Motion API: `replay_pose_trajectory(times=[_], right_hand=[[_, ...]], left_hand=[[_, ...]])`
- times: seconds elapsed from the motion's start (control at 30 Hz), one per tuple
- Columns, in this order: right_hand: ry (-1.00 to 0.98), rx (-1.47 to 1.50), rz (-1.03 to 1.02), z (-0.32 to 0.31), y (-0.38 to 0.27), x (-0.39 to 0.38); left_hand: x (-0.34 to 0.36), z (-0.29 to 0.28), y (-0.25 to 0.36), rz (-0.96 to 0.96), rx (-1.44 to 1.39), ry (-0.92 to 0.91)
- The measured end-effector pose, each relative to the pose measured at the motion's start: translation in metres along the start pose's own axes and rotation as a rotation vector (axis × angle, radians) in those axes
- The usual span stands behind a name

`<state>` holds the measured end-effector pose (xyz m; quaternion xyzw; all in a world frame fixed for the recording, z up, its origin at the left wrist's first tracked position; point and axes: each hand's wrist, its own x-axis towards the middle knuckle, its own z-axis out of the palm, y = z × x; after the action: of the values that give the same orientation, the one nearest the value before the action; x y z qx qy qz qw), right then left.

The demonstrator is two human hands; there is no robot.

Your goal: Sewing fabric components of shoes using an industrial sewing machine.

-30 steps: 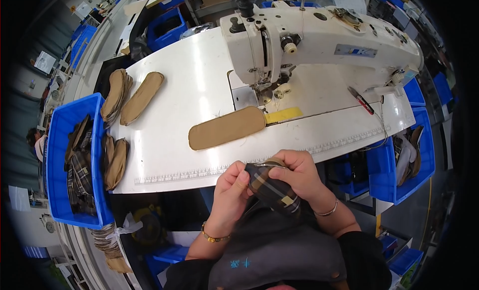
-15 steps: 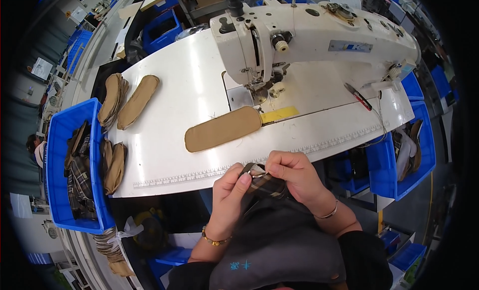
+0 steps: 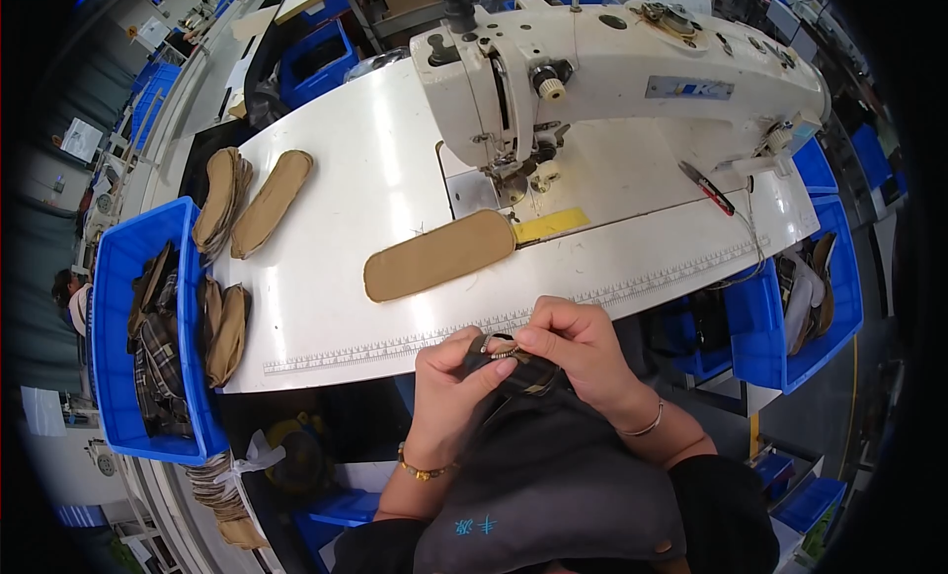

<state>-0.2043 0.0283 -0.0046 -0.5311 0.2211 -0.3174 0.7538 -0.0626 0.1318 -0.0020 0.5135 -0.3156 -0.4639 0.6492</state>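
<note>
Between my two hands, just off the front edge of the table, is a dark plaid fabric piece [image 3: 534, 376] with a metal-toothed zipper [image 3: 505, 355]. My left hand [image 3: 446, 378] pinches the zipper's left end, thumb on top and fingers curled behind. The thumb and forefinger of my right hand [image 3: 581, 355] close on the tape at the other end. My fingers hide part of the zipper, and the rest of the fabric hangs toward my dark apron [image 3: 573, 475]. A tan oblong panel [image 3: 439, 256] lies flat on the table beyond my hands.
A white sewing machine [image 3: 602, 70] stands at the back, a yellow strip [image 3: 553, 225] near its needle. Red-handled thread snips [image 3: 709, 189] rest to the right. Tan pieces [image 3: 272, 204] lie at the left, beside a blue bin [image 3: 109, 376] of plaid pieces. Another blue bin [image 3: 760, 337] is at right.
My left thumb has slid down and right along the zipper, and my right fingers have shifted slightly left. The loop of the zipper tape looks flatter; both hands keep hold.
</note>
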Motion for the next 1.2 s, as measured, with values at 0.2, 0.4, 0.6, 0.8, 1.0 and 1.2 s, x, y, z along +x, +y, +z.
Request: replay_pose_trajectory(times=[0.2,0.4,0.6,0.8,1.0,1.2], right_hand=[[0.288,-0.065,-0.065,-0.039,0.013,0.018],[-0.071,-0.422,-0.29,-0.005,-0.029,0.001],[-0.067,-0.4,-0.131,0.002,-0.018,0.001],[-0.074,-0.404,-0.083,0.004,-0.015,0.004],[-0.241,0.024,0.157,-0.003,-0.004,0.009],[-0.304,-0.015,0.141,-0.006,-0.007,0.004]], left_hand=[[-0.012,-0.009,0.011,0.102,-0.076,-0.12],[-0.004,-0.006,0.007,0.132,0.141,-0.001],[-0.002,0.007,0.015,0.034,0.135,0.067],[0.004,-0.009,-0.001,0.037,0.155,0.08],[0.008,-0.009,0.001,-0.095,-0.111,-0.04],[0.004,-0.019,-0.015,-0.105,-0.3,-0.219]])
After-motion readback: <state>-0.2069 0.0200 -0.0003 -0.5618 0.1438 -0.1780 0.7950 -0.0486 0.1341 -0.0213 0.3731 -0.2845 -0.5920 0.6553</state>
